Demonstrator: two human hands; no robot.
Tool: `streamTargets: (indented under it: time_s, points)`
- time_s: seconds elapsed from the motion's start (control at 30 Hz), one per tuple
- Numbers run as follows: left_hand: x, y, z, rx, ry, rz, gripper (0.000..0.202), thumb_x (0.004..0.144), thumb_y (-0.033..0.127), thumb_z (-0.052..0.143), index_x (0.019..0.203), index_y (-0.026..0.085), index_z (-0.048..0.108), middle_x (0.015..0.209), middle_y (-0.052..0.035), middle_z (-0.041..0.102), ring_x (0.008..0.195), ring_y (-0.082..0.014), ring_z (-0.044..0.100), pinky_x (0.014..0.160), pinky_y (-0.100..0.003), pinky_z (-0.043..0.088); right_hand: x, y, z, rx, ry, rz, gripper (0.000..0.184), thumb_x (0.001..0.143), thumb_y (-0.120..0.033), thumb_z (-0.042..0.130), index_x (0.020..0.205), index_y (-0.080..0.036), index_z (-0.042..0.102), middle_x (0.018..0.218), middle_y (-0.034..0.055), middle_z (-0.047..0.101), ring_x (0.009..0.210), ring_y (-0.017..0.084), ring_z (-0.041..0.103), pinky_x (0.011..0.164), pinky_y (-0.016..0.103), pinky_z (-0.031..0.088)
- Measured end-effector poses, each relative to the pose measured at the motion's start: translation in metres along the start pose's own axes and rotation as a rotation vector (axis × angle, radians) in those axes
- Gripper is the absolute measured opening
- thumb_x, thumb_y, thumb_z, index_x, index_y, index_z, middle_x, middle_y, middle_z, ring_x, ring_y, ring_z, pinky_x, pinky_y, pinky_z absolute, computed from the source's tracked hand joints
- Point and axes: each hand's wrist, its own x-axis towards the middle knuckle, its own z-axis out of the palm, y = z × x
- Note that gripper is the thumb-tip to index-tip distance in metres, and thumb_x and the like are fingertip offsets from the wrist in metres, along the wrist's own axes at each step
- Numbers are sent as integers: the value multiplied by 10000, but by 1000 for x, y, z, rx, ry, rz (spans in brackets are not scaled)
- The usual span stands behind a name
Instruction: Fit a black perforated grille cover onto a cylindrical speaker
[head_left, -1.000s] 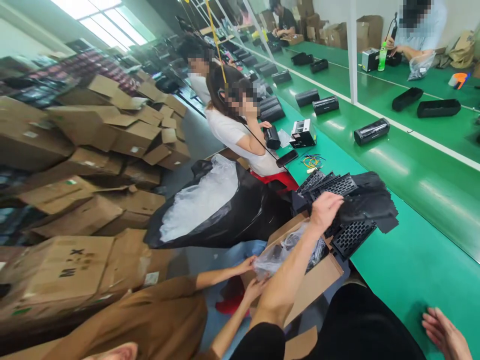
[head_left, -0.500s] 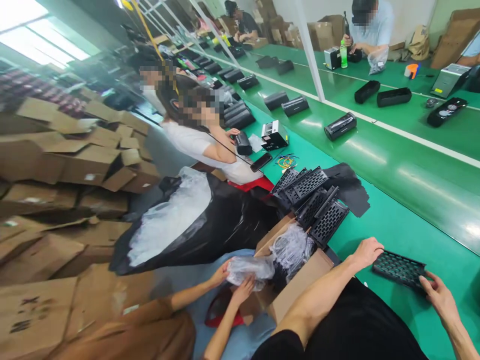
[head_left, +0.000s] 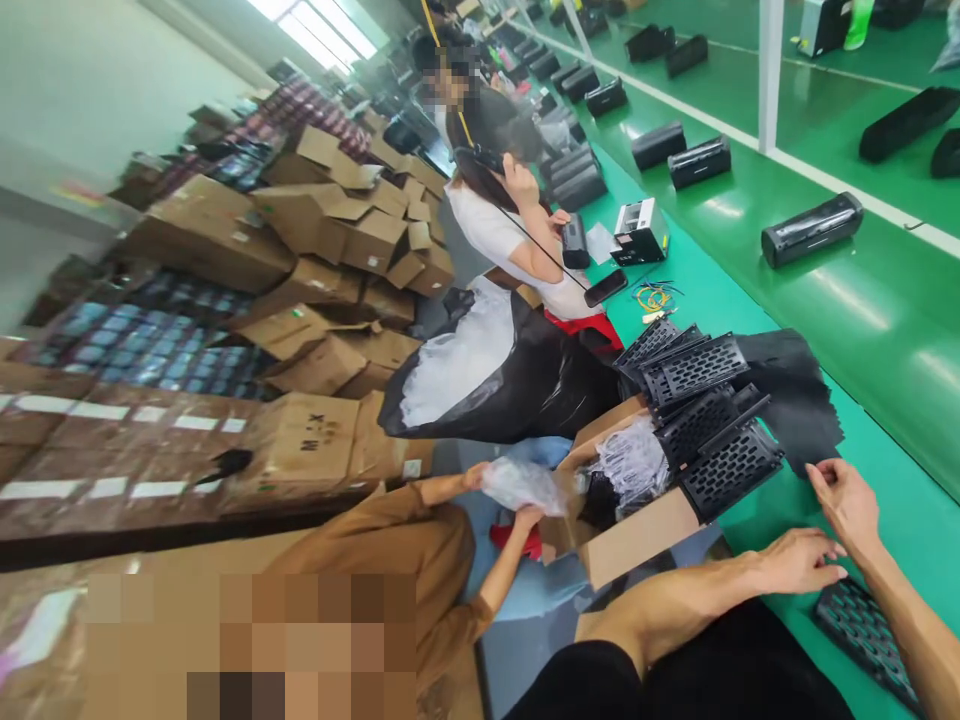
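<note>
Black grille panel lies on green bench at 5 o'clock from left hand — long axis running 10-to-4; left grip rests on its near end, right hand hovers loosely open, holding nothing.

A factory assembly line: long green tabletop carrying black speaker housings, stacked cardboard boxes, workers seated alongside.

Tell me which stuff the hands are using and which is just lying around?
In use:
- flat black perforated plastic grille, under both hands
- left hand
- right hand
- stack of black perforated grilles

Lying about:
- black cylindrical speaker
- yellow wires
- brown cardboard boxes
</note>
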Motion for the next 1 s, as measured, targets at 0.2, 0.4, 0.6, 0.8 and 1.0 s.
streamTargets:
  time_s: [0.2, 0.4, 0.6, 0.8, 1.0]
  points:
    - [2, 4, -14, -159, -16, -100, 371, 995, 308, 585, 1293, 142, 731, 859, -57, 795, 847, -206, 770, 881, -296, 584, 29, 13, 15, -205, -45, -76, 457, 969, -543, 397, 955, -212, 713, 982, 122, 756, 806, 267, 682, 669, 357, 463]
    - [9, 14, -28, -544, 195, -270, 218, 894, 286, 650, 1007, 159, 785, 750, -27, 723, 710, -184, 679, 765, -311, 560, 31, 20, 1, -111, -71, -102, 545, 957, -580, 328, 1000, -193, 710, 1047, 156, 763, 883, 297, 717, 784, 388, 521]
    - [39, 24, -43, -711, 363, -328, 255, 993, 344, 458, 1077, 164, 617, 790, -9, 668, 561, -106, 577, 577, -229, 505, 28, 7, -20, -50, -102, -86, 497, 888, -628, 400, 912, -221, 685, 897, 112, 735, 758, 273, 685, 697, 373, 503]
    - [62, 18, -46, -794, 476, -360, 293, 1019, 423, 464, 1198, 194, 506, 666, 43, 595, 483, -115, 556, 510, -221, 469, 20, 0, -26, 7, -74, -104, 476, 878, -635, 409, 862, -226, 653, 849, 102, 704, 710, 265, 648, 672, 378, 483]
    - [65, 13, -45, -806, 545, -372, 297, 1009, 379, 463, 1208, 180, 559, 603, 33, 589, 481, -146, 579, 588, -298, 557, 2, 3, -31, 142, -18, -217, 445, 896, -618, 434, 801, -232, 632, 857, 129, 679, 848, 304, 657, 805, 428, 511]
